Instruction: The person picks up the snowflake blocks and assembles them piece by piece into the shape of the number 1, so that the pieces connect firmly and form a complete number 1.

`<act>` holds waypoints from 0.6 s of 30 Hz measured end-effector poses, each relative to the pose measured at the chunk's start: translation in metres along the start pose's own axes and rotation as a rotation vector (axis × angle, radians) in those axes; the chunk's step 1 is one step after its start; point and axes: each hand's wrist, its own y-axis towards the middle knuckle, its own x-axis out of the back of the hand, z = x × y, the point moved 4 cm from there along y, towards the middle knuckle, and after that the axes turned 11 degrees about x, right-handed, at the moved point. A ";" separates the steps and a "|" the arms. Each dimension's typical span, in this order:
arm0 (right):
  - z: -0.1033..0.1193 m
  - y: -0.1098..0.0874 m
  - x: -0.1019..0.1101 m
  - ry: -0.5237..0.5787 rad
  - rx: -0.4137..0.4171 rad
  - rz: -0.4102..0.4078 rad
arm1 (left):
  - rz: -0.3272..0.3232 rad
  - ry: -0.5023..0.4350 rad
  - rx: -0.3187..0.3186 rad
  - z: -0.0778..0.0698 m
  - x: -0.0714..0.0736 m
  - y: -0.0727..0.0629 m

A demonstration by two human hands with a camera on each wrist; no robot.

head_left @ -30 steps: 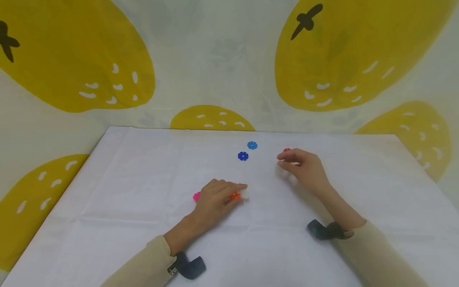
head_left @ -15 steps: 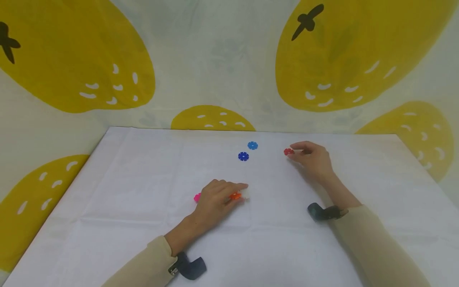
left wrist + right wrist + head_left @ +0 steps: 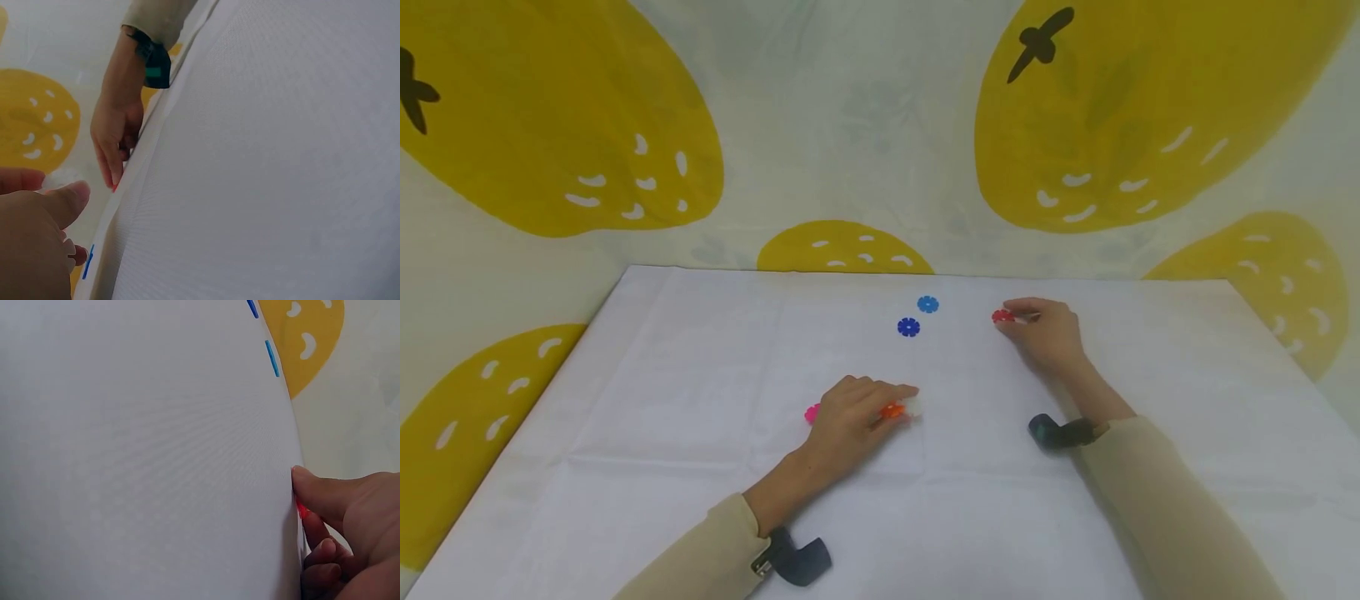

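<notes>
My left hand (image 3: 848, 415) holds a row of plastic snowflake discs low over the white cloth. A pink disc (image 3: 812, 413) peeks out at the hand's left. Past the thumb, an orange disc (image 3: 892, 411) and a clear white disc (image 3: 913, 406) show; the palm hides the middle of the row. In the left wrist view the white disc (image 3: 60, 178) sits between thumb and index finger. Farther back on the right, my right hand (image 3: 1047, 331) pinches a red snowflake disc (image 3: 1002, 316) at the tabletop. Thumb and fingers cover part of this red disc (image 3: 303, 510) in the right wrist view.
A dark blue disc (image 3: 908, 327) and a light blue disc (image 3: 928, 304) lie flat near the back, left of the right hand. The white tablecloth (image 3: 662, 375) ends at a wall sheet (image 3: 850, 125) printed with yellow fruit.
My right hand has reached back to the red disc, closed thumb and fingers on it, and shifted it very slightly left. The left hand stays in place.
</notes>
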 end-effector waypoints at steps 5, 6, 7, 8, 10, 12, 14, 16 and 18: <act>0.001 0.001 -0.001 -0.016 -0.015 0.031 | 0.007 -0.004 0.012 0.001 0.000 0.000; 0.001 0.001 -0.001 -0.017 -0.013 0.033 | 0.009 -0.002 0.013 0.001 0.000 0.000; 0.001 0.001 -0.001 -0.016 -0.012 0.034 | 0.010 -0.002 0.013 0.001 0.000 0.000; 0.002 0.000 -0.001 -0.016 -0.007 0.034 | 0.011 -0.002 0.014 0.001 0.000 0.000; 0.003 0.000 0.000 -0.020 0.009 0.025 | 0.012 -0.001 0.012 0.001 0.000 0.000; 0.004 -0.001 0.001 -0.022 0.029 0.012 | 0.013 -0.004 0.012 0.001 0.000 0.000; 0.005 -0.001 0.002 -0.029 0.051 0.001 | 0.014 -0.007 0.014 0.001 0.000 0.000; 0.004 -0.001 0.004 -0.032 0.064 0.002 | 0.017 -0.009 0.019 0.001 0.000 0.000; 0.003 -0.002 0.006 -0.033 0.066 0.016 | 0.022 -0.009 0.028 0.000 0.001 0.000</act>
